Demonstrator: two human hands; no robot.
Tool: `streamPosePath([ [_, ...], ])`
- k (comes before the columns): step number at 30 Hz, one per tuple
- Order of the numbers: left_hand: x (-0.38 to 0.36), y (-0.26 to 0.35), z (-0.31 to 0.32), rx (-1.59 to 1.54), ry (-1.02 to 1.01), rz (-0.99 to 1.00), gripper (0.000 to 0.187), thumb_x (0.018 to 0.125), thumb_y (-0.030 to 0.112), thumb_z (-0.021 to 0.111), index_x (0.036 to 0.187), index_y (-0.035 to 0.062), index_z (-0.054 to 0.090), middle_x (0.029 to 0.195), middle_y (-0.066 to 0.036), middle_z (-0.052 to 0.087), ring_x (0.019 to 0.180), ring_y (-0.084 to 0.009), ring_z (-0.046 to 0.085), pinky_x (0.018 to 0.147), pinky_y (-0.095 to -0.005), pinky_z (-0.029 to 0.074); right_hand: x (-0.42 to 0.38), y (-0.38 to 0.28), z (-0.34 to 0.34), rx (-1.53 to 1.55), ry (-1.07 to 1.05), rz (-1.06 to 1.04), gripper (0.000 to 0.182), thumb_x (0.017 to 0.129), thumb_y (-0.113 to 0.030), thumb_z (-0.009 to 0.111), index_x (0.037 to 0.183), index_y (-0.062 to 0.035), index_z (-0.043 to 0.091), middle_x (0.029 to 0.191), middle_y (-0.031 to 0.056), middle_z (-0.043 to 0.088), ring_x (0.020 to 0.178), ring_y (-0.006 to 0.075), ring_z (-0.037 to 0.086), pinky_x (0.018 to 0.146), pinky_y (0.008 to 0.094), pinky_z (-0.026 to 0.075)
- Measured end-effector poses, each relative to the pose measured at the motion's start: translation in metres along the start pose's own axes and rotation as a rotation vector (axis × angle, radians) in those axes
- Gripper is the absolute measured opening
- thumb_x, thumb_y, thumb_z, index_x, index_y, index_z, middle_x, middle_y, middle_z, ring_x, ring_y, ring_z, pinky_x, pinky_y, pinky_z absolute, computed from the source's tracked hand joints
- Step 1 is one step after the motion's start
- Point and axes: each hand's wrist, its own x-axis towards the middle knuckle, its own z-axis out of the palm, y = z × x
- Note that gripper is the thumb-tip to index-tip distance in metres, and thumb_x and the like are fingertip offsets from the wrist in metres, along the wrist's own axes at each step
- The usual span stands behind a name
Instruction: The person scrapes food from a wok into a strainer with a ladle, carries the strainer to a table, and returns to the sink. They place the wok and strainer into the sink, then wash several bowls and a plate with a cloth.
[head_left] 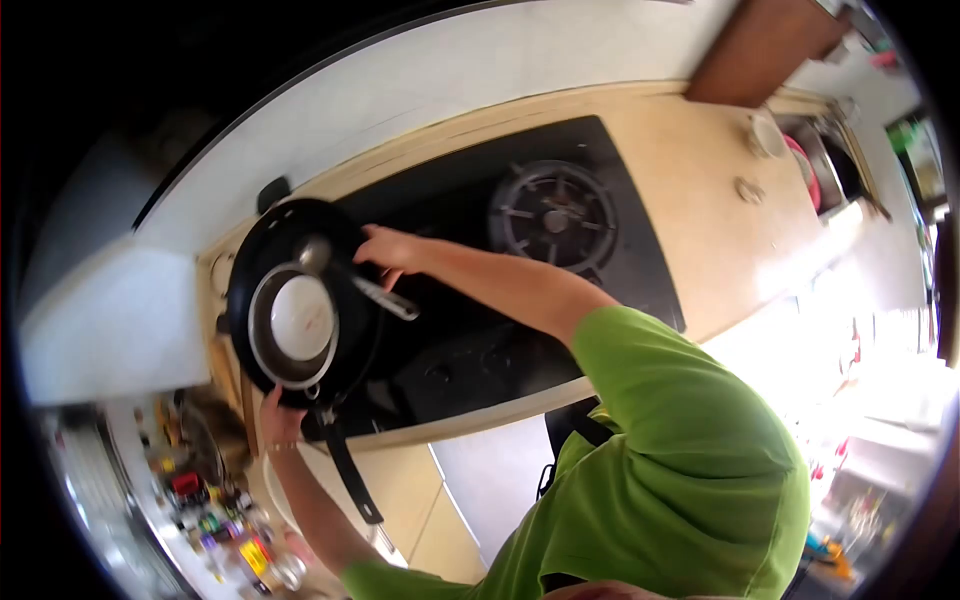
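A bright lime-green shirt with short, plain sleeves fills the lower right of the frame. Toward the lower left, a thin, pale band circles the left wrist.

A pale counter runs from 9 o'clock round to 2 o'clock from the view's centre, with a black stove set into it and a burner towards 1 o'clock. At 2 o'clock, a white cup sits near a small, blurred ring. At 9 o'clock a pan overlaps the stove; whether it rests there is unclear.
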Motion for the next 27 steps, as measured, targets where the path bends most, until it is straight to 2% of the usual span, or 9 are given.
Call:
streamPosePath([
  [3,0.002,-0.002,-0.019,0.046,-0.066,0.074,0.024,0.076,0.01,0.049,0.097,0.0002,0.052,0.098,-0.01,0.056,0.091,-0.0238,0.054,0.076,-0.0372,0.045,-0.003,-0.001,0.005,-0.05,0.073,-0.073,0.072,0.065,-0.006,0.047,0.127,0.0002,0.012,0.097,0.0261,0.046,0.062,0.0334,0.057,0.044,0.0413,0.052],
  [5,-0.01,0.0,0.003,0.006,0.019,0.176,0.022,0.073,0.006,0.048,0.094,-0.0006,0.052,0.095,-0.011,0.057,0.09,-0.0241,0.054,0.078,-0.036,0.044,-0.021,-0.012,0.006,-0.076,0.097,-0.108,0.068,0.065,-0.006,0.046,0.126,0.0008,0.017,0.094,0.0246,0.048,0.062,0.0308,0.057,0.044,0.0387,0.052],
  [7,-0.009,0.004,-0.028,0.052,0.042,0.206,0.021,0.073,0.005,0.048,0.093,-0.001,0.053,0.094,-0.01,0.057,0.089,-0.0235,0.054,0.08,-0.0358,0.043,-0.042,-0.024,0.002,-0.072,0.062,-0.148,0.066,0.065,-0.005,0.045,0.125,0.0007,0.018,0.092,0.0235,0.049,0.061,0.0299,0.057,0.045,0.0372,0.052],
  [8,-0.031,0.011,0.017,0.029,0.051,0.21,0.022,0.07,0.002,0.048,0.092,-0.0014,0.053,0.094,-0.01,0.057,0.089,-0.0224,0.054,0.08,-0.0357,0.043,-0.052,-0.026,0.0,-0.063,0.078,-0.146,0.066,0.065,-0.005,0.045,0.125,0.0007,0.018,0.092,0.0235,0.049,0.061,0.0299,0.057,0.045,0.0372,0.052],
  [11,-0.066,0.023,0.076,0.079,0.13,0.263,0.024,0.067,0.001,0.047,0.09,-0.0023,0.053,0.093,-0.009,0.057,0.089,-0.0217,0.053,0.079,-0.0351,0.043,-0.085,-0.044,-0.008,0.013,0.07,-0.24,0.063,0.066,-0.006,0.045,0.124,0.0006,0.02,0.091,0.0224,0.049,0.061,0.0292,0.057,0.044,0.0358,0.052],
  [17,-0.119,0.017,0.124,0.129,-0.08,0.1,0.026,0.062,0.003,0.047,0.087,-0.0027,0.053,0.092,-0.008,0.057,0.09,-0.0216,0.053,0.079,-0.0334,0.043,-0.185,-0.064,-0.034,0.025,0.074,-0.196,0.063,0.066,-0.009,0.046,0.123,0.0032,0.021,0.089,0.0215,0.05,0.059,0.0266,0.057,0.043,0.0339,0.051],
  [22,-0.163,-0.047,0.252,0.038,-0.056,0.053,0.036,0.063,0.001,0.045,0.098,-0.0032,0.052,0.099,-0.01,0.055,0.094,-0.0234,0.051,0.086,-0.0361,0.04,-0.297,-0.053,-0.1,0.03,0.168,-0.118,0.073,0.066,-0.013,0.047,0.128,0.0034,0.012,0.096,0.0252,0.047,0.051,0.0264,0.055,0.041,0.0328,0.048],
  [25,-0.166,-0.096,0.293,0.033,-0.18,-0.033,0.036,0.064,0.0,0.044,0.099,-0.0028,0.051,0.099,-0.01,0.055,0.095,-0.0237,0.051,0.087,-0.0371,0.039,-0.362,-0.038,-0.144,0.002,0.265,-0.105,0.072,0.066,-0.013,0.047,0.127,0.0038,0.013,0.096,0.0251,0.047,0.047,0.0268,0.053,0.041,0.0329,0.047],
  [27,-0.17,-0.121,0.323,0.004,-0.12,-0.067,0.035,0.064,-0.001,0.044,0.098,-0.0027,0.051,0.099,-0.01,0.055,0.095,-0.0241,0.051,0.088,-0.0376,0.039,-0.39,-0.026,-0.165,-0.007,0.298,-0.111,0.071,0.067,-0.014,0.047,0.127,0.0044,0.012,0.096,0.0249,0.047,0.046,0.0268,0.053,0.041,0.0323,0.047],
])
